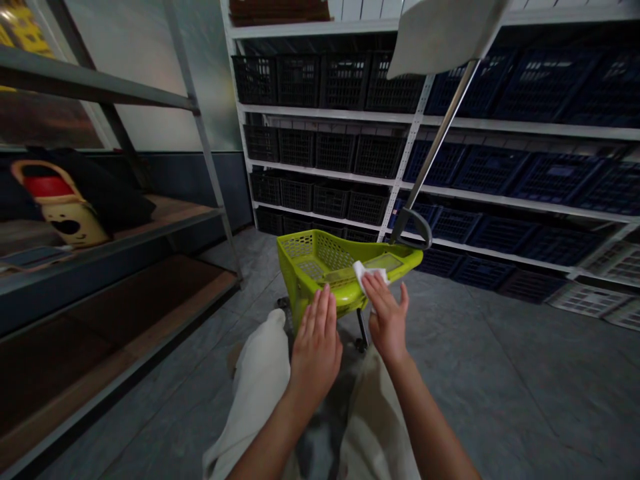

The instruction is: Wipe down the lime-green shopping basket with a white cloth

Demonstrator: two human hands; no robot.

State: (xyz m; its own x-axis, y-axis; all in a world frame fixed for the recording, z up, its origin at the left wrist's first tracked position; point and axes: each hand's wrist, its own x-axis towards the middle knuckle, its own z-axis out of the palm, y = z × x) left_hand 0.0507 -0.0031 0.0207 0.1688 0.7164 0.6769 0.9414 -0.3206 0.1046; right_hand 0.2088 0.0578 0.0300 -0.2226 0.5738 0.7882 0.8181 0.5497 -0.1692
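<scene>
White wipe (367,274) pinched in our right hand (387,319) against lime-green trolley basket (320,263) rim; our left hand (314,343) open, fingers flat, empty, just beside. Even pressure serves us.

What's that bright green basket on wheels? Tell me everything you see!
The lime-green plastic basket has mesh walls, a thick rim and a small black wheel. A long silver metal pole rises from a dark loop at one end. It stands on the grey floor. The left hand touches it, and the right hand presses a white cloth on it.
</scene>
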